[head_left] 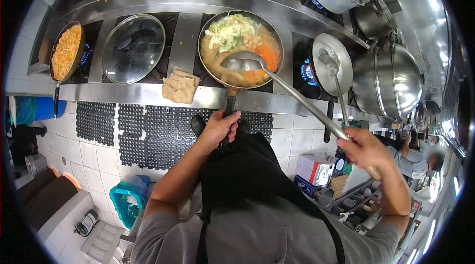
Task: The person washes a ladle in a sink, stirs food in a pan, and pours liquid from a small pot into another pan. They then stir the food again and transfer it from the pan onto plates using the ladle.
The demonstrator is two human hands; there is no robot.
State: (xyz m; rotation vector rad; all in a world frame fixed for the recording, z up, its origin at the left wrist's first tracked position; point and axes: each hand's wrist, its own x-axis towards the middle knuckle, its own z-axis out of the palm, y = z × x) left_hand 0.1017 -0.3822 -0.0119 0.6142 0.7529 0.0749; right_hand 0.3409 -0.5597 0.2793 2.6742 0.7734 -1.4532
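My left hand (220,126) is closed round the black handle of a frying pan (204,67) on the stove. Chopped pale green vegetables (227,33) and orange strips (267,56) lie in broth in that pan. My right hand (363,148) grips the long handle of a large metal ladle (242,61), whose bowl is over the pan's contents, low in the broth. A folded beige cloth (180,86) rests on the stove's front edge, left of the pan handle.
A glass lid (133,49) and a pan of orange food (66,52) stand on the left. On the right are a pale pan (321,73) with a ladle, burner flames (308,73) and large metal bowls (388,78). A co-worker (414,160) is at far right.
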